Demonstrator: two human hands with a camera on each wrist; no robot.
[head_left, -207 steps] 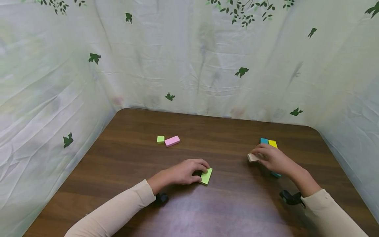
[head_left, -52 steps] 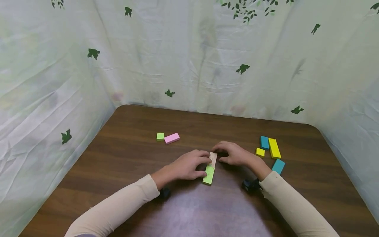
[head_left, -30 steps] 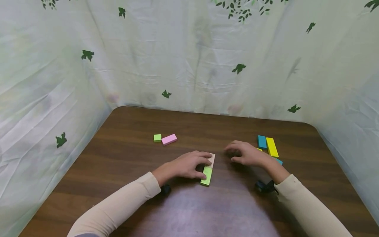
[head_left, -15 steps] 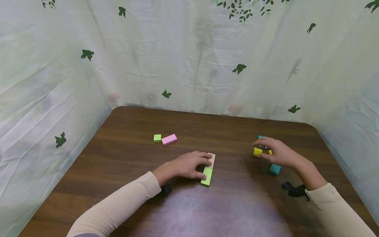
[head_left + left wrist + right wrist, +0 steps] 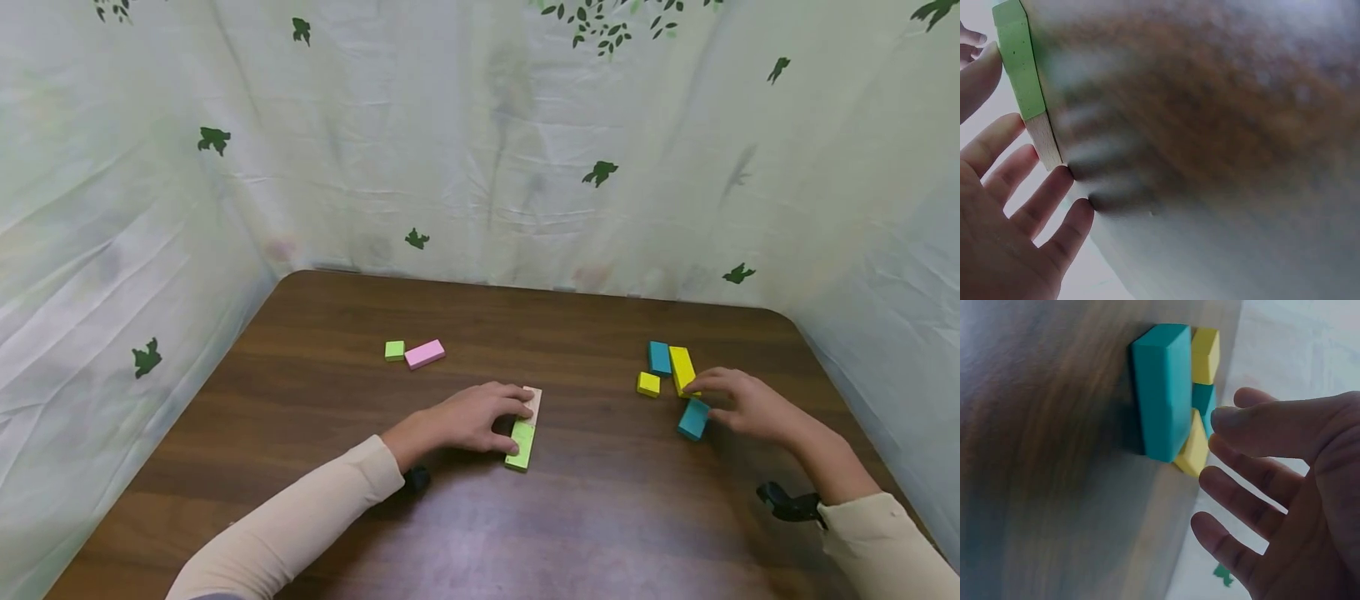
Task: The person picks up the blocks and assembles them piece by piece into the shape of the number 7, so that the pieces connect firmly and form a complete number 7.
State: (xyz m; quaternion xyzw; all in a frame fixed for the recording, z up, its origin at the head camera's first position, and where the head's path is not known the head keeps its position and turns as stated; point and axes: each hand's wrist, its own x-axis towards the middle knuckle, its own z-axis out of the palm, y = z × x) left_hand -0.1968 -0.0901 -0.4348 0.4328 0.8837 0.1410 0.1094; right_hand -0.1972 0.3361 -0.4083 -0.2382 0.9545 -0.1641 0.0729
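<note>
One spread left hand [image 5: 472, 427] touches a green block [image 5: 524, 447] abutting a wooden block [image 5: 536, 403]; the right hand [image 5: 756, 408], loosely parted, empty, hangs by the nearer blue block [image 5: 693, 420] on the tabletop [image 5: 592, 500], best pinched squarely.

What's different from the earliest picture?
The wooden block moved left, to the far end of the lime block; the right hand let it go and is back by the near teal block. The left hand stays at the lime block; the pink block and small green block lie as before.
</note>
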